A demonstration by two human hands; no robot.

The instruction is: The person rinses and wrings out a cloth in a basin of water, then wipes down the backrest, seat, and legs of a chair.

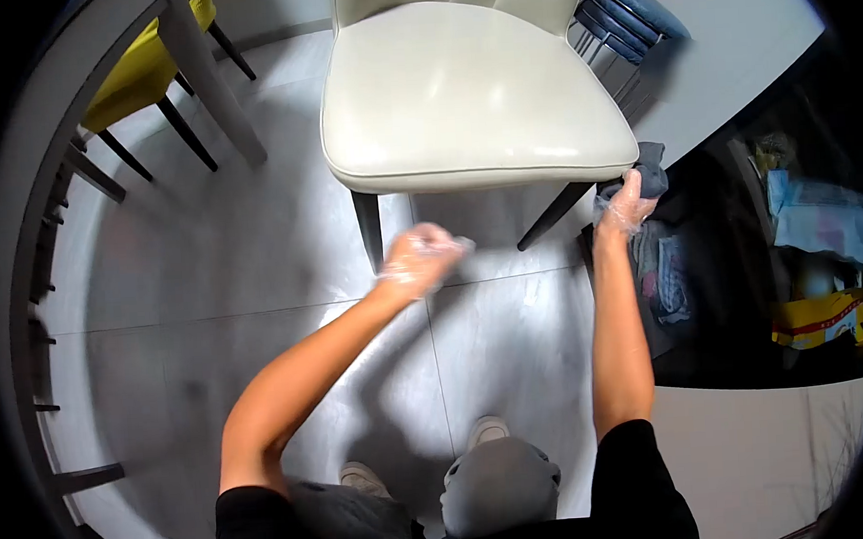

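Observation:
A cream padded chair with dark legs stands before me. My right hand, in a clear plastic glove, grips a dark grey cloth at the right front corner of the seat. The cloth is bunched against the seat's side edge, and part of it is hidden behind my fingers. Below the seat's front edge, near the front left leg, my left hand hangs in the air. It also wears a clear glove, its fingers are curled in, and I see nothing in them except loose glove plastic.
To the right is a dark open cabinet space with folded cloths, a light blue packet and a yellow bag. Blue stacked stools stand behind the chair. At left are a table leg and a yellow chair.

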